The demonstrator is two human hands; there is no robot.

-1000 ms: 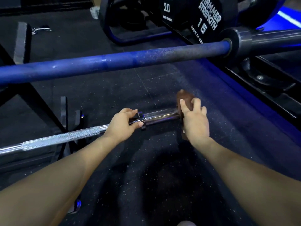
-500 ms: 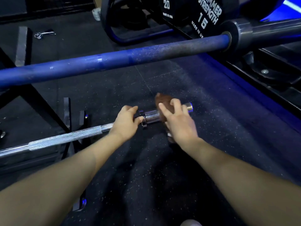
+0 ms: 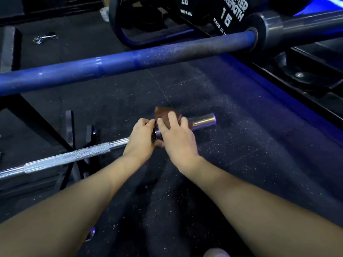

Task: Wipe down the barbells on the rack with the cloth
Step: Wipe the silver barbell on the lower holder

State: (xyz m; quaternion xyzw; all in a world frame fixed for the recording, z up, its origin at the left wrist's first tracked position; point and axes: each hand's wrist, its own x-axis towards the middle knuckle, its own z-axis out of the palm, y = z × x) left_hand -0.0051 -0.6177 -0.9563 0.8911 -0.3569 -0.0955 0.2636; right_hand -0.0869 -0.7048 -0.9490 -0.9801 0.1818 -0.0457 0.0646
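Brown cloth (image 3: 165, 115), gripped by right hand (image 3: 177, 138), has slid inward to left hand (image 3: 141, 140) gripping chrome barbell (image 3: 74, 156).

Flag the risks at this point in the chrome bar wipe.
1. The right hand works the brown cloth right against the left hand gripping the chrome barbell by its collar, so fingers may get rubbed or pinched.
2. The blue barbell crosses close above; lifting either hand could knock it.
3. The bare sleeve end may go unwiped.
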